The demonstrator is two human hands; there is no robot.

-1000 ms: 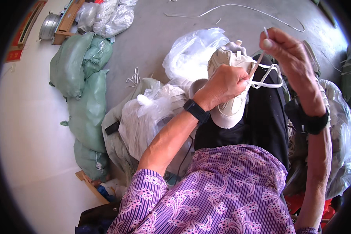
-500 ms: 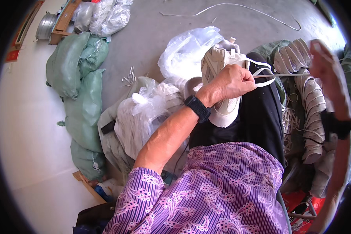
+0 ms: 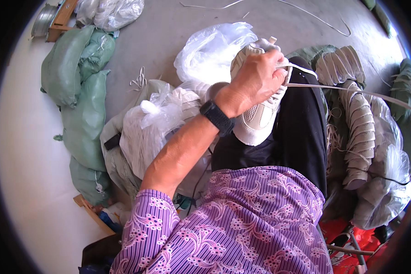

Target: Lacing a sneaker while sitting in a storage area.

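Head view: left hand (image 3: 255,80) clamps fingers around shoe (image 3: 258,114) resting on the lap. Lace (image 3: 351,90) runs taut from shoe toward right edge. Right hand out of frame. Stacked shoes (image 3: 356,123) lie right of lap.

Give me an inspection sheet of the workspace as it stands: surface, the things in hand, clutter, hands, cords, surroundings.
Surface: grey floor; the work rests on the person's lap in black trousers.
Things in hand: a pale shoe, sole end toward the person; a white lace runs from it, taut, to the right edge.
Clutter: white plastic bags, a row of stacked shoe uppers.
Hands: left hand grips the shoe from above, black watch at the wrist; right hand not in view.
Cords: loose white laces on the floor.
Surroundings: green sacks at left, metal pot at top left.
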